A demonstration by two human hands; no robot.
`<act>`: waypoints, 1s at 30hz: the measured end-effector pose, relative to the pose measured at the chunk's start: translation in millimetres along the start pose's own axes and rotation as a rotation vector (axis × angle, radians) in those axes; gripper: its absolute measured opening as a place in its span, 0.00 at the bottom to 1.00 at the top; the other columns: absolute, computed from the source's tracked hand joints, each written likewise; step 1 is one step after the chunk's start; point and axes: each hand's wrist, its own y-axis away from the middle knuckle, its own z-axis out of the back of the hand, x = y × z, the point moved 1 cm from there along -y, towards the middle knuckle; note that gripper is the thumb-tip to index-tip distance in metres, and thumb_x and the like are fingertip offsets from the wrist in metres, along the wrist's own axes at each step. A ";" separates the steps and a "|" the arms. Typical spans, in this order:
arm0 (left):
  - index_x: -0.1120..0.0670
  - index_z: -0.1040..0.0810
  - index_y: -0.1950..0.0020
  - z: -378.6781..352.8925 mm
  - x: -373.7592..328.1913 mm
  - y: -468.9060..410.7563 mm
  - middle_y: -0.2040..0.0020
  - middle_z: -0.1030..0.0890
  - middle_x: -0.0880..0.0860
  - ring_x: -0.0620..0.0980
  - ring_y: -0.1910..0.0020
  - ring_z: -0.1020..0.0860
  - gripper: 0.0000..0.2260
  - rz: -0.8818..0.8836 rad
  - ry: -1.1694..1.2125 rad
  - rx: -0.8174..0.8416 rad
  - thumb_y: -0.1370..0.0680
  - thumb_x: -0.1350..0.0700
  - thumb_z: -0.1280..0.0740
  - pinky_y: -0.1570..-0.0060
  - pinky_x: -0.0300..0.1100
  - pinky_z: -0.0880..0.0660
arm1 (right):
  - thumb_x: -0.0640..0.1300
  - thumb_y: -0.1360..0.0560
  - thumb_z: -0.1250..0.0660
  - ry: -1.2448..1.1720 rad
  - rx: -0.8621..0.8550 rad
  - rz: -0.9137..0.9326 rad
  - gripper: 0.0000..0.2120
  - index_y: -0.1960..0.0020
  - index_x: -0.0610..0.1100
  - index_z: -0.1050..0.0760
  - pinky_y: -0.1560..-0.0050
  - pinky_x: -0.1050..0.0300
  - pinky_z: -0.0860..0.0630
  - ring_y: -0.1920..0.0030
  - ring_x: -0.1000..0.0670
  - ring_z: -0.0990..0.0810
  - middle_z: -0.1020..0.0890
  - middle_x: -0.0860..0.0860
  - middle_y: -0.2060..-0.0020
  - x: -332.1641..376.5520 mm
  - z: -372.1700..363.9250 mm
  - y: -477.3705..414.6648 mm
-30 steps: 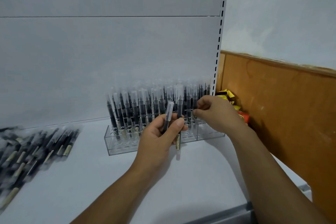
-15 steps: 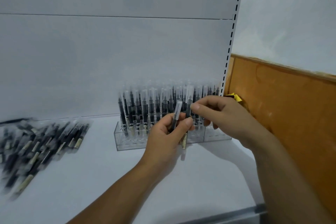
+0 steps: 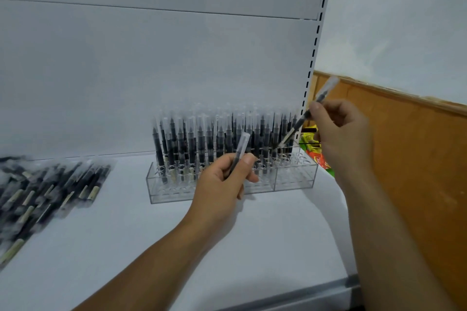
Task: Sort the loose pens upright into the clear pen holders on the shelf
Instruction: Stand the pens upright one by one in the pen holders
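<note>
Two clear pen holders point(image 3: 294, 179) stand side by side on the white shelf, packed with several upright black pens point(image 3: 199, 141). My right hand point(image 3: 341, 134) pinches one pen point(image 3: 298, 124), held slanted with its clear cap up and its lower end over the right part of the holders. My left hand point(image 3: 222, 182) grips another capped pen point(image 3: 240, 149) upright in front of the holders. A heap of loose pens point(image 3: 48, 189) lies at the far left of the shelf.
The white shelf point(image 3: 126, 247) has a slotted upright post point(image 3: 316, 40) at its right end. Beyond it stands a brown wooden panel point(image 3: 417, 159), with colourful packets point(image 3: 316, 149) wedged behind the holders. The shelf's grey front edge point(image 3: 303, 290) runs below my arms.
My right hand has drawn one pen away from my left hand and lifted it up and to the right, over the holders. My left hand holds one pen where two showed before.
</note>
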 end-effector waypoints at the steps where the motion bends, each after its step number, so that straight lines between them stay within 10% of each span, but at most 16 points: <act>1: 0.65 0.22 0.52 0.0 -0.1 0.3 0.65 0.22 0.53 0.42 0.74 0.33 0.13 -0.005 -0.012 0.006 0.21 0.54 0.35 0.72 0.31 0.34 | 0.50 0.22 0.33 0.058 -0.011 0.031 0.06 0.51 0.48 0.21 0.62 0.53 0.21 0.64 0.54 0.22 0.17 0.52 0.59 -3.6 -0.6 -0.8; 5: 0.63 0.21 0.51 0.1 0.7 -0.1 0.66 0.22 0.51 0.41 0.74 0.33 0.11 -0.001 -0.010 0.015 0.21 0.54 0.35 0.72 0.30 0.34 | 0.53 0.23 0.33 0.210 0.011 0.097 0.04 0.54 0.53 0.22 0.57 0.42 0.19 0.58 0.50 0.19 0.17 0.56 0.60 -12.1 -4.8 -3.2; 13: 0.57 0.22 0.56 1.0 0.3 0.8 0.66 0.22 0.51 0.41 0.74 0.32 0.08 -0.012 -0.030 0.027 0.21 0.54 0.35 0.71 0.30 0.33 | 0.53 0.22 0.33 0.387 0.073 0.123 0.09 0.49 0.49 0.20 0.59 0.57 0.25 0.60 0.58 0.22 0.22 0.62 0.62 -19.9 -9.6 -7.5; 30: 0.58 0.20 0.48 0.4 2.6 1.2 0.67 0.22 0.50 0.39 0.73 0.31 0.06 -0.018 0.005 0.062 0.21 0.58 0.35 0.71 0.29 0.33 | 0.56 0.23 0.34 0.654 0.298 0.013 0.08 0.54 0.51 0.22 0.61 0.54 0.27 0.59 0.51 0.23 0.23 0.58 0.64 -27.8 -15.0 -4.2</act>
